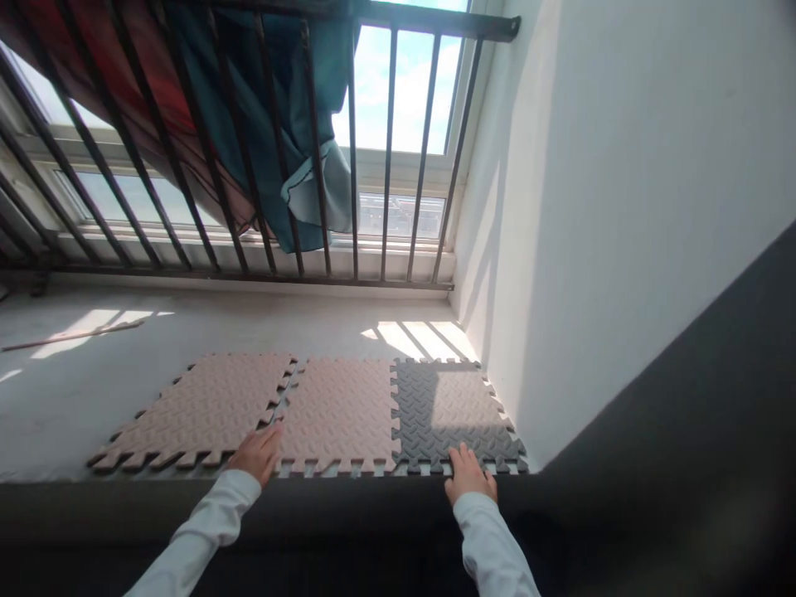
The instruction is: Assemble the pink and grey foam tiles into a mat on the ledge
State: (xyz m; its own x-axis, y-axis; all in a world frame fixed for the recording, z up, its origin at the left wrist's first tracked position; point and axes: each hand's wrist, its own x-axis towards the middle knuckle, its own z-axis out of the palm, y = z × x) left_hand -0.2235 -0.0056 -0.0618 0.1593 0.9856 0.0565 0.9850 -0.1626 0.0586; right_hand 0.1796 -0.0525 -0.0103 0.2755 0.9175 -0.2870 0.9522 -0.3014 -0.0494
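Three interlocking foam mats lie in a row on a concrete floor. The left pink mat (202, 408) sits slightly askew and apart from the middle pink mat (341, 410). The right mat (448, 410) looks dark grey in shadow with a sunlit patch, and it joins the middle one. My left hand (256, 453) rests flat, fingers spread, on the near edge between the left and middle mats. At the near edge of the right mat, my right hand (468, 474) presses down with fingers apart. Both arms wear white sleeves.
A white wall (622, 207) rises right beside the right mat. Black metal railing bars (354, 149) stand in front of a window, with red and teal cloth (274, 108) draped over them. A thin wooden stick (75, 336) lies on the floor at left.
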